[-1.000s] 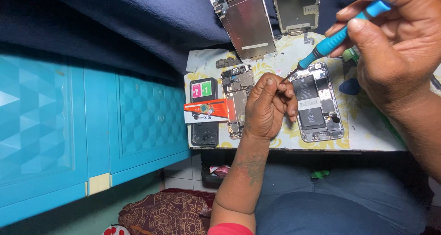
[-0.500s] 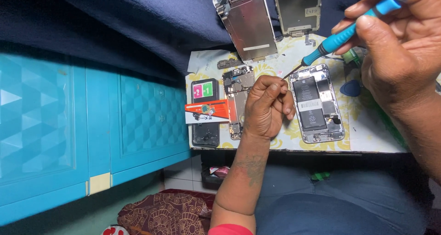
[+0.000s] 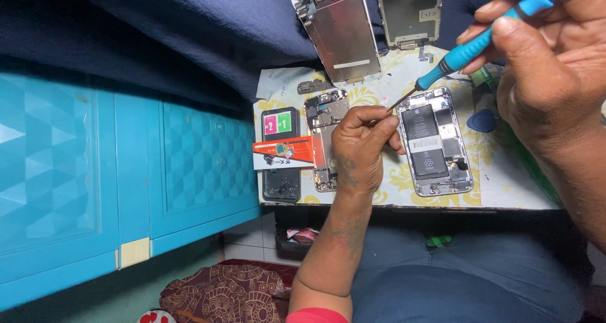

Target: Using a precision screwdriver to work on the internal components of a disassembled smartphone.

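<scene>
My right hand (image 3: pixel 543 77) grips a blue-handled screwdriver (image 3: pixel 470 48) at the upper right. Its thin tip points down-left and meets the pinched fingertips of my left hand (image 3: pixel 360 147). Whether anything tiny sits between those fingers cannot be seen. My left hand rests on the patterned mat (image 3: pixel 505 184), between an opened phone (image 3: pixel 434 143) showing its black battery and a stripped phone frame (image 3: pixel 323 111) that it partly covers.
Two detached screen assemblies (image 3: pixel 341 32) (image 3: pixel 409 10) lean at the back. An orange card (image 3: pixel 284 152), a green and pink packet (image 3: pixel 279 122) and a dark part (image 3: pixel 281 184) lie at the mat's left. A blue pick (image 3: pixel 484 121) lies right. A turquoise cabinet (image 3: pixel 126 171) stands left.
My right hand has shifted slightly to the right with the screwdriver. My left hand has stayed in place with its fingers pinched at the tip.
</scene>
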